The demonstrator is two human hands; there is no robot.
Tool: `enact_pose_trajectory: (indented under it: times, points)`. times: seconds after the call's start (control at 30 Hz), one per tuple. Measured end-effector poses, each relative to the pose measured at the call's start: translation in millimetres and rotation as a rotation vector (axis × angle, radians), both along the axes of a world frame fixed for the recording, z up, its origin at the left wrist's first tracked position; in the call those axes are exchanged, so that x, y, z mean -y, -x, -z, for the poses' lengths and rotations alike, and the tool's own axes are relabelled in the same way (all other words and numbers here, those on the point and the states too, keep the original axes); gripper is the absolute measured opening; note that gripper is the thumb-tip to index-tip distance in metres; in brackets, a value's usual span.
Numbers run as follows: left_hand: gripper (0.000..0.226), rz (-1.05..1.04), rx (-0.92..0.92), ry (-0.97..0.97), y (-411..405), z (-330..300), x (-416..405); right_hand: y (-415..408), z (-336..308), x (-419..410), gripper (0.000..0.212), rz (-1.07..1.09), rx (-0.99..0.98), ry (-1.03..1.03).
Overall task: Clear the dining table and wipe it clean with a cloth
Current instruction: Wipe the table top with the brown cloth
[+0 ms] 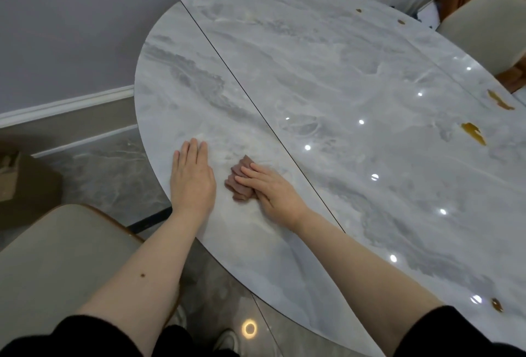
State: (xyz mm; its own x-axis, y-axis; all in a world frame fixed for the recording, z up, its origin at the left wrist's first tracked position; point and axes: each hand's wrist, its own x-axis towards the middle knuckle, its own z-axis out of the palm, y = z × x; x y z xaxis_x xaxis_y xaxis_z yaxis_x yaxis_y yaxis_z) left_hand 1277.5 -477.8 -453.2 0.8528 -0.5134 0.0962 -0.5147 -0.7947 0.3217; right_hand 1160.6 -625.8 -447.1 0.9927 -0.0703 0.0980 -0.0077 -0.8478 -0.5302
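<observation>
A round grey marble dining table [327, 78] fills the view, with a dark seam running across it. A small folded brownish-pink cloth [238, 183] lies on the table near its left edge. My right hand [270, 188] lies flat on the cloth with straight fingers pressing it down. My left hand [192, 177] rests flat on the bare tabletop just left of the cloth, fingers straight and together. Amber spill stains [474, 132] mark the right side of the table, another stain [499, 100] sits further back, and a small stain [497, 304] lies near the front right.
A beige chair [62, 257] stands at the lower left beside the table. Another beige chair [484, 29] is at the far right. A cardboard box [17, 177] sits on the floor at the left. The wall with white mouldings [65, 106] runs behind.
</observation>
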Motion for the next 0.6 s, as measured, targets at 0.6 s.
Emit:
enact_pose_trajectory:
  times: [0.6]
  points:
    - [0.052,-0.055,-0.065,-0.076,74.1,-6.0,3.1,80.0,-49.5,1.4,0.045,0.506,-0.044,-0.333]
